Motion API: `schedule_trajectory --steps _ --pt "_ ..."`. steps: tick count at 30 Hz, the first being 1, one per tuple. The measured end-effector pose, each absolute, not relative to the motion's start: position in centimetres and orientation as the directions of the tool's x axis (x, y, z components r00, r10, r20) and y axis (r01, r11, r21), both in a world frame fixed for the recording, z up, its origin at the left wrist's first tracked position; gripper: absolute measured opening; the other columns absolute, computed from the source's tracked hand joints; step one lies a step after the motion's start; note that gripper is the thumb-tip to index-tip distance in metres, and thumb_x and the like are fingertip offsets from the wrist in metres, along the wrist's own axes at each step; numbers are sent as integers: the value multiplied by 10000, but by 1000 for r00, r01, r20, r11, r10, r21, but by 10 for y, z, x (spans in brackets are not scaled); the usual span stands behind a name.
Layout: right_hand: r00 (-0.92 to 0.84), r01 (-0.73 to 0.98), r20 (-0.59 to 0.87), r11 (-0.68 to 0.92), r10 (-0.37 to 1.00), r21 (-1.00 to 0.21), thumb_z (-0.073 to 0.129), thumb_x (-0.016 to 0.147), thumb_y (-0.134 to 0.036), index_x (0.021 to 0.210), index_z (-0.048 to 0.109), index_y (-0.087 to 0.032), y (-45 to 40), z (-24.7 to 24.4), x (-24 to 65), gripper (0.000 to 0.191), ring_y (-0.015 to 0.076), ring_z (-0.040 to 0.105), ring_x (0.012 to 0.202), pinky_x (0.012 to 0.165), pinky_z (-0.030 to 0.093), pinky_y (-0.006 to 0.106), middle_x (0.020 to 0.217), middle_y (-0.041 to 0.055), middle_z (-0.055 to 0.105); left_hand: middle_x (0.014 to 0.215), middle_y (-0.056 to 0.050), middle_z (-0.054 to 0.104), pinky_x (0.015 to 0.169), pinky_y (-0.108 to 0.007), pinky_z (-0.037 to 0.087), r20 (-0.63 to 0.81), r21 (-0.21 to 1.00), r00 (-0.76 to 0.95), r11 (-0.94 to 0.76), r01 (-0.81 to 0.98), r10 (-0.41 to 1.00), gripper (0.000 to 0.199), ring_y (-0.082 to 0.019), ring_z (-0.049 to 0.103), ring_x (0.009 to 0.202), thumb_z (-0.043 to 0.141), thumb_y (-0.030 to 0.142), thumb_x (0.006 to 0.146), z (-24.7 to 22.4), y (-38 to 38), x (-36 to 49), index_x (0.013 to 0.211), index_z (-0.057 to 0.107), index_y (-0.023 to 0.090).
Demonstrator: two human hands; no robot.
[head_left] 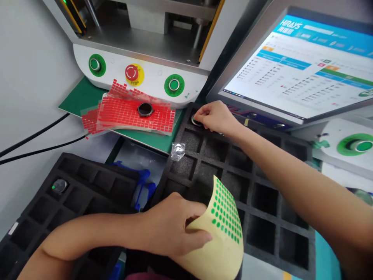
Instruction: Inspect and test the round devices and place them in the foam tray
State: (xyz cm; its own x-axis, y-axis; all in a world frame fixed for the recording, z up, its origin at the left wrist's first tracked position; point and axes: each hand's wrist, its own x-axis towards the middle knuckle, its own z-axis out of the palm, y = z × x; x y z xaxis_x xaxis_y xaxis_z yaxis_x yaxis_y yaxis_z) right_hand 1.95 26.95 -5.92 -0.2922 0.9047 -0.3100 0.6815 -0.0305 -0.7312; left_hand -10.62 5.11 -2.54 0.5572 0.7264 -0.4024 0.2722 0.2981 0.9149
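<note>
My left hand (180, 225) is closed on a curled yellow sheet of green dot stickers (227, 210), thumb on one side and fingers on the other. My right hand (215, 116) reaches to the far left corner of a black foam tray (210, 159). Its thumb and fingers are pinched together, with a green speck at their tips. They touch a round part with a pale rim (196, 121) that sits in the corner compartment; the fingers cover much of it. A small clear plastic film (178, 151) lies on the tray's left edge.
Left lies another black foam tray (40, 210), holding a round part with a green dot (60, 186). Behind, red sticker sheets (128, 114) carry a dark watch-like piece (145, 109). A machine with a red stop button (132, 72) and a monitor (300, 66) stand at the back.
</note>
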Motion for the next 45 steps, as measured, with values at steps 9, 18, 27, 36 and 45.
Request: schedule_trajectory --steps 9,18,27,36,45 --pt "-252 491 -100 38 963 -870 645 888 -84 765 567 -177 229 -25 37 173 109 528 451 444 452 210 529 -39 548 825 -51 739 610 -222 474 -372 928 315 341 151 873 314 -144 618 682 630 394 873 -19 52 -115 970 747 119" --pt "-706 266 383 725 595 -636 639 966 -118 1019 686 -141 107 4 98 74 148 680 912 798 573 248 991 78 704 669 30 572 506 -153 384 -253 966 276 229 117 927 245 -70 474 578 648 356 898 -15 47 -105 855 680 117" --pt "-646 341 406 721 646 -604 665 938 -67 1008 677 -173 97 1 100 127 138 707 875 788 572 265 985 33 743 569 72 416 484 -176 248 50 870 292 -185 457 955 297 -40 370 503 575 199 923 -11 45 -97 651 471 145" --pt "-624 355 370 672 688 -651 648 943 -141 979 679 -308 97 -1 104 174 185 727 823 714 609 341 979 -4 753 592 54 470 531 -208 296 -80 878 327 -89 470 942 255 -70 427 527 534 261 931 -12 46 -97 697 508 164" --pt "-203 526 -153 -24 967 -850 704 833 -185 675 665 -185 247 -58 99 163 161 612 567 556 576 276 594 18 616 552 55 401 525 -230 250 -324 868 389 108 484 863 288 -75 365 519 522 315 865 -30 40 -109 629 441 173"
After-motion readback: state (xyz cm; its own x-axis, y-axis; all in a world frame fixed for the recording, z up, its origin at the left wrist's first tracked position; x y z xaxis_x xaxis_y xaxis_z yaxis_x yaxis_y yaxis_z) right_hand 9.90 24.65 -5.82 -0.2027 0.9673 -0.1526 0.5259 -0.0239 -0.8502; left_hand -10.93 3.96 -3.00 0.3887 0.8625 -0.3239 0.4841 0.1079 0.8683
